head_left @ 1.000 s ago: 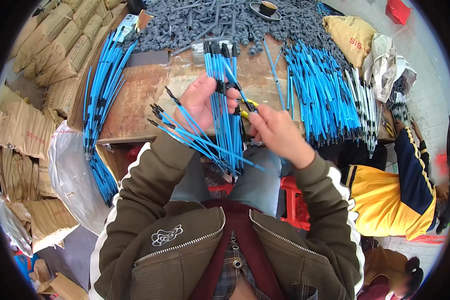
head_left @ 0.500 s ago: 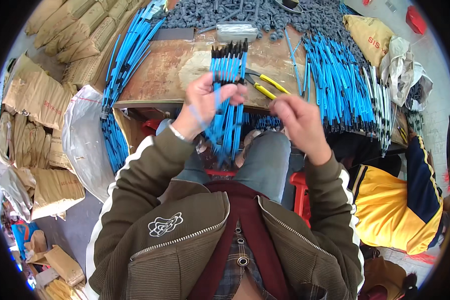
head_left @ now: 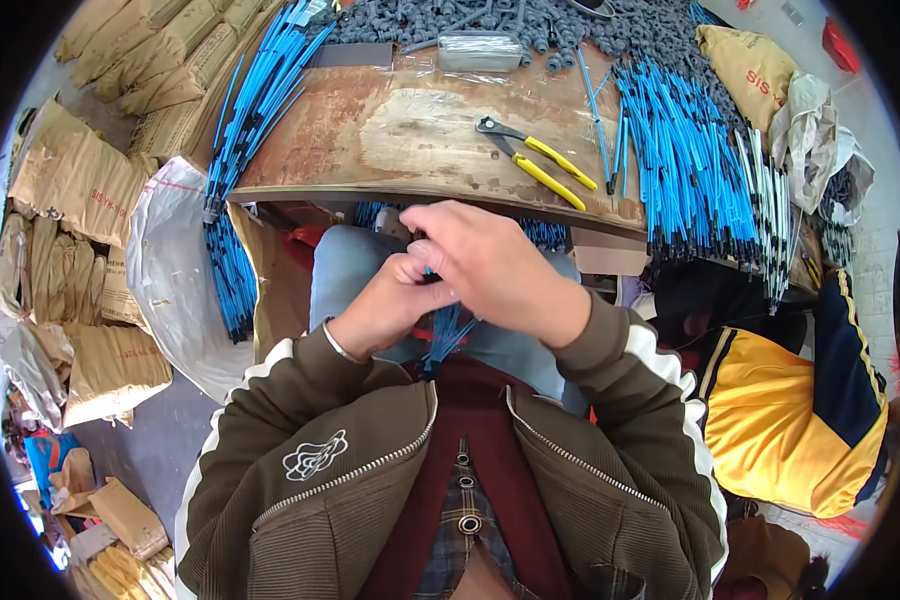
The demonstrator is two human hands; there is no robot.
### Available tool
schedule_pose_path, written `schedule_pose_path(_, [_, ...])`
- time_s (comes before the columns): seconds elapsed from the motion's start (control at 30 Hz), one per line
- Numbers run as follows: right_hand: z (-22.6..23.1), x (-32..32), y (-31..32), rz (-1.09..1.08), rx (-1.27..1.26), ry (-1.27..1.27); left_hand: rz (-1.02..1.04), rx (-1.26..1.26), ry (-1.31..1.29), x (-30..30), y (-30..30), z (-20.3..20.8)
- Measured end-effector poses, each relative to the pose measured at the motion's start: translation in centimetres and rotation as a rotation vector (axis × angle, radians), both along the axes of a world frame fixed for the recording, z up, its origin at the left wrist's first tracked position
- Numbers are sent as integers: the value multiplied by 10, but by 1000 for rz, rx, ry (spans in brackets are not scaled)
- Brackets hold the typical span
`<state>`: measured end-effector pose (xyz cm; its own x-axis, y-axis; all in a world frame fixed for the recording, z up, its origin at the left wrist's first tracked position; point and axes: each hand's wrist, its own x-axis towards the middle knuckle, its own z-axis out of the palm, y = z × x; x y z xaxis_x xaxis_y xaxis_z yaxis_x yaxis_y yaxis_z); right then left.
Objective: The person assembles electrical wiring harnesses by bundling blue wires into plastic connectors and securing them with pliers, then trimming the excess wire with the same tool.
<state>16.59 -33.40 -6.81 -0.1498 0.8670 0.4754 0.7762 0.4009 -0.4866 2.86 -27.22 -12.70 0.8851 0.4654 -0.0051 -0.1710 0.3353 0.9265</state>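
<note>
My left hand [head_left: 395, 305] is closed around a bundle of thin blue tubes [head_left: 446, 338] above my lap. Their lower ends fan out toward my chest; fingers cover most of the upper part. Over the left hand, touching its fingers and the top of the bundle, lies my right hand [head_left: 490, 265]. Its fingers are bent and pressed together, and whatever they grip is hidden. Beyond my hands, yellow-handled pliers [head_left: 545, 165] rest on the wooden table [head_left: 340, 135] with their jaws pointing left.
Blue tubes with black parts lie piled at the table's right [head_left: 680, 170] and left [head_left: 260, 110]. Grey fittings [head_left: 470, 15] heap along the back, behind a clear plastic box [head_left: 480, 50]. Brown sacks [head_left: 75, 175] stand at left. A person in a yellow garment [head_left: 770, 410] sits at right.
The bundle has moved down off the table edge toward my chest, tilting so its black tips are out of sight. My right hand has come left onto the left hand.
</note>
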Motion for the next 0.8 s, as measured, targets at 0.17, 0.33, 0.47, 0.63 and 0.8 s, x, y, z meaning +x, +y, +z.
schedule_pose_path(0.17, [-36,74,38,-419,177,36,69,-174,166,31,36,-6])
schedule_pose_path(0.33, [-63,113,38,-636,-66,-325,110,-65,53,50,58,-21])
schedule_pose_path(0.47, [-53,132,55,-653,-104,-391,111,-240,101,49,64,-9])
schedule_pose_path(0.63, [-15,170,134,-565,-97,-483,40,-326,108,49,75,-4])
schedule_pose_path(0.8, [-24,199,213,-433,120,-655,-4,-376,158,52,81,-2])
